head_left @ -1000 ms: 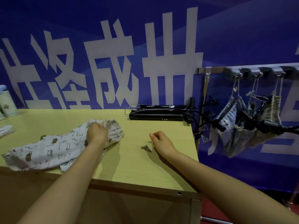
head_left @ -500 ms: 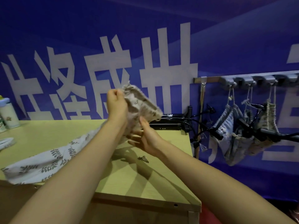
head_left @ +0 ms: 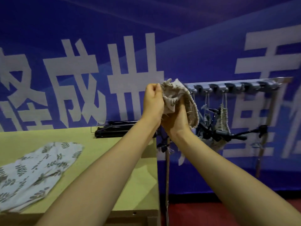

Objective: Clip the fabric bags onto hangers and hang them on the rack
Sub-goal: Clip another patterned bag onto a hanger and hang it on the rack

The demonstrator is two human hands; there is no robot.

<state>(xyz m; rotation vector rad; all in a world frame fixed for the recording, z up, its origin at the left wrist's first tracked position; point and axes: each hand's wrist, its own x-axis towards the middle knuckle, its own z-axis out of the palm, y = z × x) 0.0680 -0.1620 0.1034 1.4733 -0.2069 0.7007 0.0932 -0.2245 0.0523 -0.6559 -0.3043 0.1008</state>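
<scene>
- Wood-grain yellow table (head_left: 130,185) lower left, nearest to camera; its right edge ends just short of the rack's left post.
- Leaf-print fabric bag (head_left: 37,170) lies flat on the table's left part, not touched by either hand.
- Both forearms reach up and forward from the bottom edge, meeting above the table's far right corner.
- Left hand (head_left: 154,101): fingers curled closed, pinching the top left edge of the beige fabric bag (head_left: 177,98).
- Right hand (head_left: 176,119): below and right of the left, palm up under the same bag, fingers closed on its lower part; fingertips hidden by cloth.
- Beige bag is bunched between both hands, held in the air in front of the rack's left end, clear of the table.
- Black hangers (head_left: 114,132), stacked, at the table's far edge behind the left forearm.
- Rack (head_left: 236,86): grey rail with hooks, right of the table; fabric bags (head_left: 224,118) already hang from it on black clip hangers. Blurred, count unclear.
- Blue banner (head_left: 97,38) with large white characters fills the back.
</scene>
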